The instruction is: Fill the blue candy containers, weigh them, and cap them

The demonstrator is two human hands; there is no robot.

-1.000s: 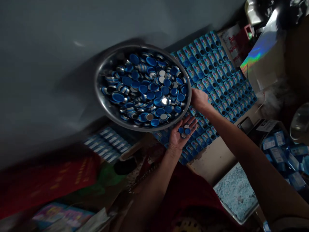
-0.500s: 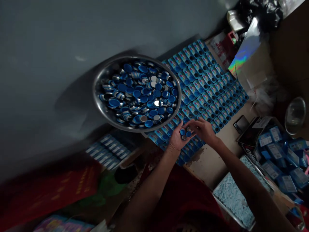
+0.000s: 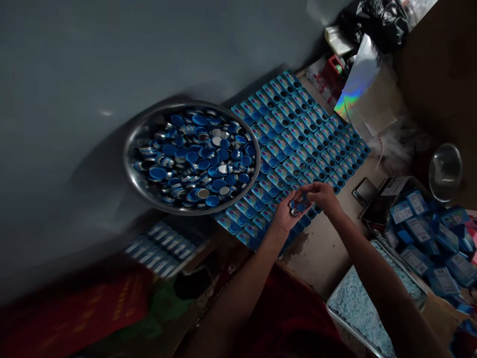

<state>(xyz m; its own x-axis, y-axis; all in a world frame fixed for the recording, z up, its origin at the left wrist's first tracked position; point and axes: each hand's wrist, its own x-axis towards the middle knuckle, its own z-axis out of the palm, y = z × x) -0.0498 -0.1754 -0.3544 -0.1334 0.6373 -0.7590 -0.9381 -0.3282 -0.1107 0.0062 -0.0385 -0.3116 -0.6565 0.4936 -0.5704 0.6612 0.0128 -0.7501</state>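
Note:
My left hand (image 3: 283, 215) is palm up and cupped, with several small round blue-and-silver discs (image 3: 300, 207) lying in it. Over its fingertips, my right hand (image 3: 325, 197) has its fingers pinched together; what they hold is too dark and small to make out. Both hands are above rows of blue cards (image 3: 276, 178) laid edge to edge on the table. Some cards show a dark round spot, others a blue round one. Left of the hands stands a wide metal bowl (image 3: 128, 166), heaped with the same kind of discs (image 3: 192, 157).
At the right, blue boxes (image 3: 419, 228) fill a black carton, and a phone-like dark slab (image 3: 364, 191) lies on the table (image 3: 316, 253). Nearer me is a metal tray (image 3: 337, 314) of pale blue bits. A grey wall (image 3: 74, 59) rises behind the bowl.
The view has shifted, so the bowl and cards appear further left. My hands have moved right relative to the bowl, and the right fingers are now drawn together over the left palm.

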